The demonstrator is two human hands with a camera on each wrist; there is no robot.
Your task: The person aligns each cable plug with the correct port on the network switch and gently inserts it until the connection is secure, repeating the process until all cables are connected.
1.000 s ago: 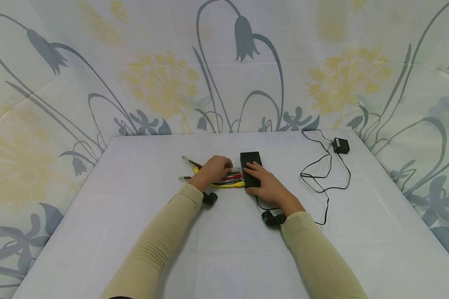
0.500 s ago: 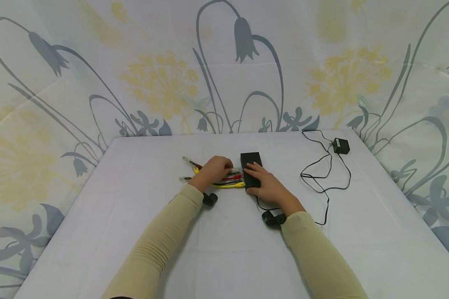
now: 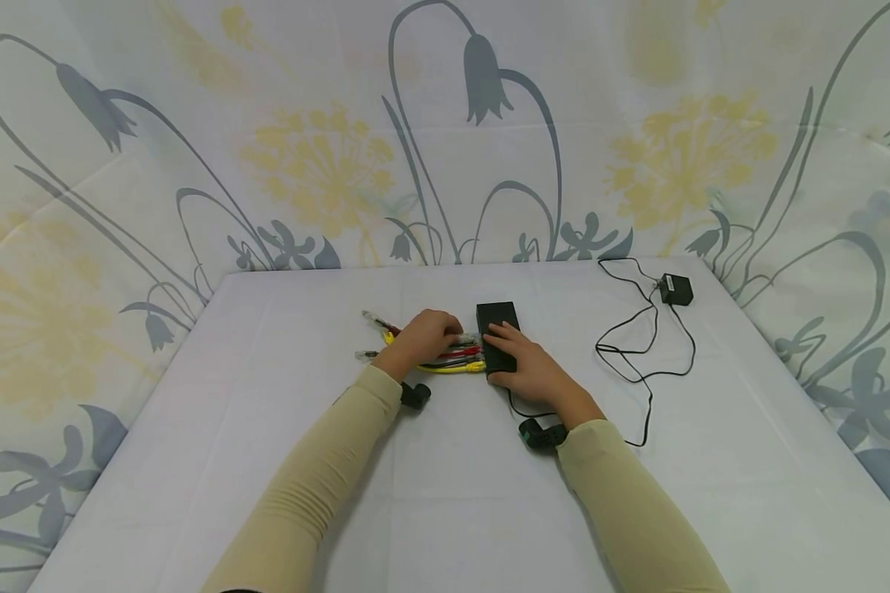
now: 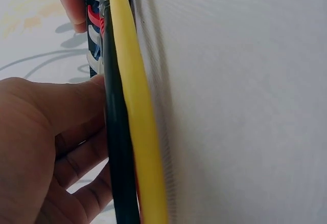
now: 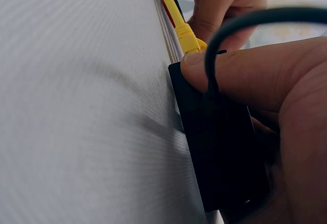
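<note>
A black network switch (image 3: 497, 314) lies near the middle of the white table, with several network cables side by side in its left face. My right hand (image 3: 536, 371) grips the switch, fingers over its top and thumb at the near end beside the yellow cable (image 5: 180, 17). My left hand (image 3: 421, 336) pinches a network cable close to the farther ports; the held plug is mostly hidden. In the left wrist view, a black cable (image 4: 117, 132) and the yellow cable pass in front of the left fingertips. Red and dark cables lie between the two hands.
Loose cable ends with clear plugs (image 3: 366, 355) stick out left of my left hand. A black power adapter (image 3: 676, 289) stands at the back right, its thin cord (image 3: 644, 378) looped over the table toward the switch. A floral curtain (image 3: 445, 132) hangs behind the table.
</note>
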